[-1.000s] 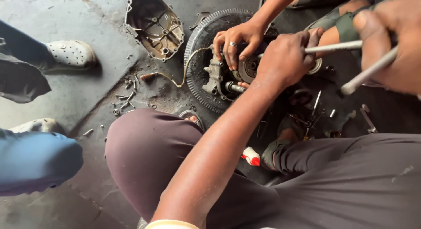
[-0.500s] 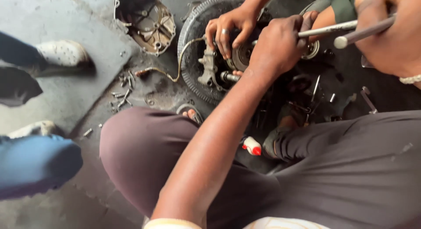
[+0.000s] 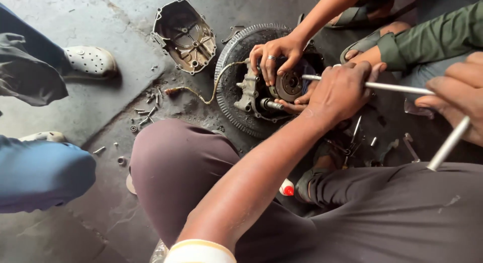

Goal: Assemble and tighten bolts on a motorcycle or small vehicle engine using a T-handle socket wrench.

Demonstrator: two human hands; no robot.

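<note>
Head view looks down past the person's knees to the floor (image 3: 60, 21), where the left hand (image 3: 342, 92) is clenched around a bright steel bar (image 3: 392, 87) close to its inner end, seemingly to steady the tip against the round hub (image 3: 291, 85) of a small engine part (image 3: 256, 94). The right hand (image 3: 460, 99), at the frame's right edge, grips a second steel rod (image 3: 448, 144) that slants down and away from it, probably as a cross-handle for leverage. The bar's long axis runs nearly level across the picture, from the right hand's side through the left fist, pointing left at the hub just beyond the knuckles. A co-worker's hand (image 3: 274, 54) with a ring presses on the part from the far side, likely bracing it. The part sits inside a toothed ring gear (image 3: 226, 99); farther left lie an upturned cover (image 3: 183, 34) and loose bolts (image 3: 146, 114).
</note>
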